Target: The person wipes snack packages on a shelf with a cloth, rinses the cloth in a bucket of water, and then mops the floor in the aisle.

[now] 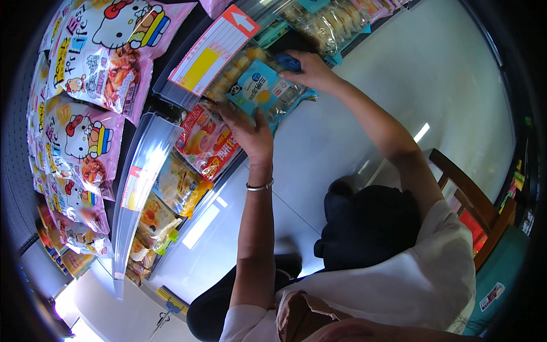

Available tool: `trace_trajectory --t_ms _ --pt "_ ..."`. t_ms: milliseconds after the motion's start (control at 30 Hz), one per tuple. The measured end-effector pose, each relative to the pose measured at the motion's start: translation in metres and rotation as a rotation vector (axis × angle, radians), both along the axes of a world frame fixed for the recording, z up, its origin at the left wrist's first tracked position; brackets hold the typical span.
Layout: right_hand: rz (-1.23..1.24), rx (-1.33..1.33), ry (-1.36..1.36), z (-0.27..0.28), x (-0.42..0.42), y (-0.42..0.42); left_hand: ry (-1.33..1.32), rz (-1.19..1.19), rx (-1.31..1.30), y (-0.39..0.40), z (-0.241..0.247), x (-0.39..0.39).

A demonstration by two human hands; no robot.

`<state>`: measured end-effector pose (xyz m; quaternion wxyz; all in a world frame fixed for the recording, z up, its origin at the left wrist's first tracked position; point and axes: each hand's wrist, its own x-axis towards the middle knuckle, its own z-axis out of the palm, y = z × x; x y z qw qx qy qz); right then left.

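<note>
A clear pack of small filled breads with a blue label (260, 85) lies on the low shelf, partly under a price-tag strip. My left hand (250, 132) rests at its near edge, with thumb and fingers apart. Beyond the pack's right side, my right hand (310, 70) pinches a crumpled dark blue thing (289, 62), perhaps a cloth; its kind is not plain. Just below my left hand lies a red and pink food packet (207, 143) with a strawberry picture.
Pink cartoon-cat snack bags (85, 141) fill the upper shelf at left. A clear plastic shelf edge (143, 171) curves beside them. More bread packs (329, 25) lie at the top. A wooden chair (470, 196) stands at right, and a mop-like tool (171, 301) is below.
</note>
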<state>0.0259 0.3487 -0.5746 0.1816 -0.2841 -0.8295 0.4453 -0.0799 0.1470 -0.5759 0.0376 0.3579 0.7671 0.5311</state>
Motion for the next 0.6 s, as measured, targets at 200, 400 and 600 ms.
trace_trajectory --t_ms 200,400,600 --pt "0.05 -0.08 0.227 0.021 0.019 -0.008 0.107 0.034 -0.078 -0.015 0.014 0.03" --pt "-0.137 0.033 0.249 0.013 0.029 0.0 0.177 -0.05 -0.031 0.016 0.003 0.02" --pt "-0.326 0.516 0.123 0.008 0.027 -0.006 0.062 -0.12 0.042 0.025 -0.017 0.012"
